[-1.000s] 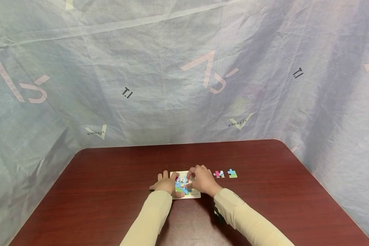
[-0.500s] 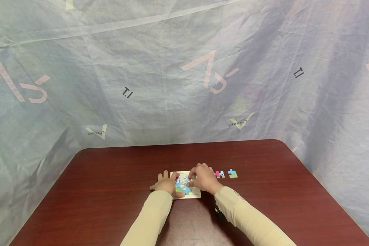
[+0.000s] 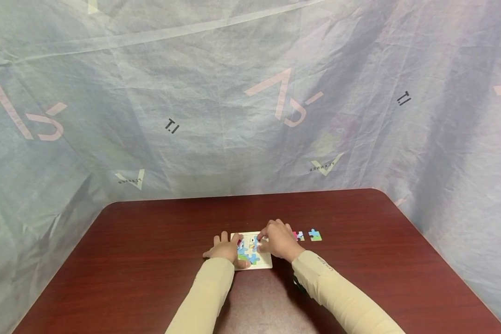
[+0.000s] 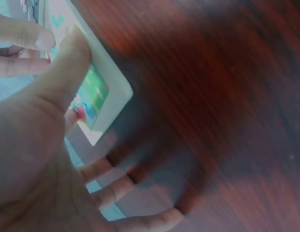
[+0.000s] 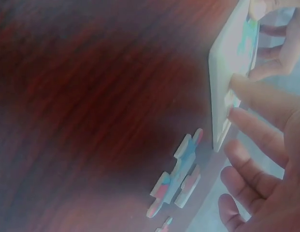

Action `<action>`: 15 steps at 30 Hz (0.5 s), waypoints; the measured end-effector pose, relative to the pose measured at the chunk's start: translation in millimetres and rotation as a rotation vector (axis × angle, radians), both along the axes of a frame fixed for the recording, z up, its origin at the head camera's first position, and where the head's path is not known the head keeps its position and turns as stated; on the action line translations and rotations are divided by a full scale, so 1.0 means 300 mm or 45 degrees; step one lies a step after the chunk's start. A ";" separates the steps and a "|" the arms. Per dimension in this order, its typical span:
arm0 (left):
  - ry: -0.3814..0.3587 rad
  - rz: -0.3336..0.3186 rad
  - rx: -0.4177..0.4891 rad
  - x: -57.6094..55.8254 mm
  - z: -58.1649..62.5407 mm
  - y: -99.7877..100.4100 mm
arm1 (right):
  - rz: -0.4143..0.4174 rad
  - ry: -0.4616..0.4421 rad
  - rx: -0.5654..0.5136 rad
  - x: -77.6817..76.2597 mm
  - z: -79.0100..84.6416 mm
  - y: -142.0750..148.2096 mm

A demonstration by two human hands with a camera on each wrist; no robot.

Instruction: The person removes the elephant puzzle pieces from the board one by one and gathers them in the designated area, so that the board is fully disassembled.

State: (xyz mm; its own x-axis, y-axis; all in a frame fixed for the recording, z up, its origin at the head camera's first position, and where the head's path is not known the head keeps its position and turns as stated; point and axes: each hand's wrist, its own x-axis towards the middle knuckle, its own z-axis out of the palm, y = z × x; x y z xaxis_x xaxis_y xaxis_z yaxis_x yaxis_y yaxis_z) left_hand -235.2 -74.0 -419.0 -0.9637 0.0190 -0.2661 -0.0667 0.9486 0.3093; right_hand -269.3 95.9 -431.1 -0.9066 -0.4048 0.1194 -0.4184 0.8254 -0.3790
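Note:
A pale-rimmed jigsaw board [image 3: 267, 266] lies on the table, with blue and green pieces filling part of its picture. My left hand [image 3: 224, 249] rests on its left side, fingers spread; thumb and forefinger touch the board while the other fingers reach onto the table, as the left wrist view shows. Over the board's right half, my right hand [image 3: 280, 240] pinches a puzzle piece [image 3: 256, 243] between thumb and forefinger. That piece is mostly hidden by the fingers. In the right wrist view, the thumb [image 5: 246, 89] and forefinger meet the board's face; the remaining fingers are loosely bent.
Right of the board lie loose puzzle pieces: a pink and white one [image 3: 300, 236], partly behind my right hand, and a blue and green one [image 3: 315, 235]. The dark red table [image 3: 158, 232] ends at a grey printed cloth [image 3: 217, 153] hanging behind it.
My right hand has shifted slightly away and to the right over the board, covering more of the pink piece and baring the board's lower right. My left hand stays put.

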 end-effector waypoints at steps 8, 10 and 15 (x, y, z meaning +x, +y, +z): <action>-0.003 0.010 -0.023 0.007 0.016 0.000 | -0.017 -0.031 -0.015 -0.004 0.008 -0.003; -0.006 0.011 -0.029 0.009 0.025 0.001 | -0.027 -0.036 -0.009 -0.005 0.009 -0.006; -0.005 0.010 -0.020 0.015 0.030 0.006 | -0.054 -0.060 -0.007 -0.003 0.012 -0.009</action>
